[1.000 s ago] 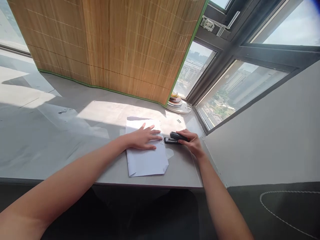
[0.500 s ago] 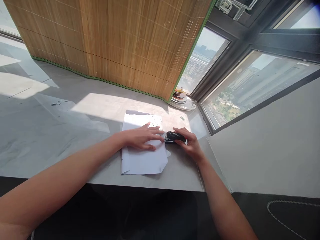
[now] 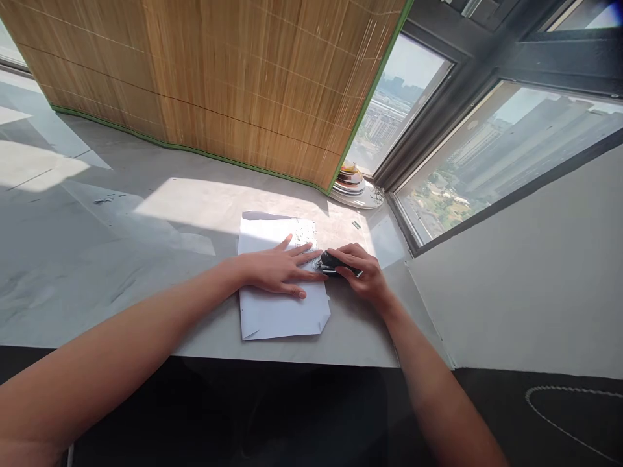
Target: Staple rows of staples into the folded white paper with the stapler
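Observation:
A stack of white paper [image 3: 282,314] lies on the light stone counter, its lower corners creased and some dark marks near its upper right. My left hand [image 3: 277,269] rests flat on the sheets with its fingers spread toward the right edge. At that edge my right hand [image 3: 363,269] grips a black stapler [image 3: 333,263], fingers on top and thumb lower down. The stapler's front end meets the paper's right edge, close to my left fingertips. Whether its jaws are pressed together I cannot tell.
Behind the paper a bamboo blind [image 3: 209,84] with green edging hangs down to the counter [image 3: 97,272]. Stacked plates [image 3: 357,191] stand by the window corner. Small staple strips [image 3: 356,225] lie nearby, and dark bits [image 3: 103,200] lie at the left. A white wall rises at the right.
My right hand and the stapler have shifted slightly left onto the paper's edge, with the fingers further over the stapler's top. My left fingers have spread wider. The view has shifted a little.

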Motion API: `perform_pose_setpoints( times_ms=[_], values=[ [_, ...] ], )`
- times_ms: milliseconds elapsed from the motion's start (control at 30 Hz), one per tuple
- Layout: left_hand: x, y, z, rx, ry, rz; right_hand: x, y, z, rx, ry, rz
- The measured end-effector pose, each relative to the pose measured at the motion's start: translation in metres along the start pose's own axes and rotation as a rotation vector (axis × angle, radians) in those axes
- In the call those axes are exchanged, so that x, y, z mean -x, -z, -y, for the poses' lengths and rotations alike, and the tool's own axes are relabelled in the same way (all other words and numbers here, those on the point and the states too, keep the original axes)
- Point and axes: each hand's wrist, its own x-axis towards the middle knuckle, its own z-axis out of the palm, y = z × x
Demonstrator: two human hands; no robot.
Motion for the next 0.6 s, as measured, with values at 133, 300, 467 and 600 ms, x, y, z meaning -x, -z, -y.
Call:
perform_pose_setpoints(
  times_ms=[133,300,467,600],
  values=[
    [0.0012,-0.0001,0.0006,-0.005,-0.012,-0.005,0.0000,-0.0016,-0.0006,0.048,0.019,-0.011],
    [0.0002,0.0027,-0.0042,0.002,0.031,0.032,-0.0001,-0.0012,-0.0006,0.066,0.026,-0.033],
    [-0.0020,0.0026,-0.0072,-0.005,0.068,0.076,-0.0018,-0.0027,0.0029,0.065,0.022,-0.008],
    [-0.0030,-0.0008,-0.0054,0.020,0.052,0.044,-0.0033,-0.0062,0.0036,0.079,0.049,-0.025]
  ],
)
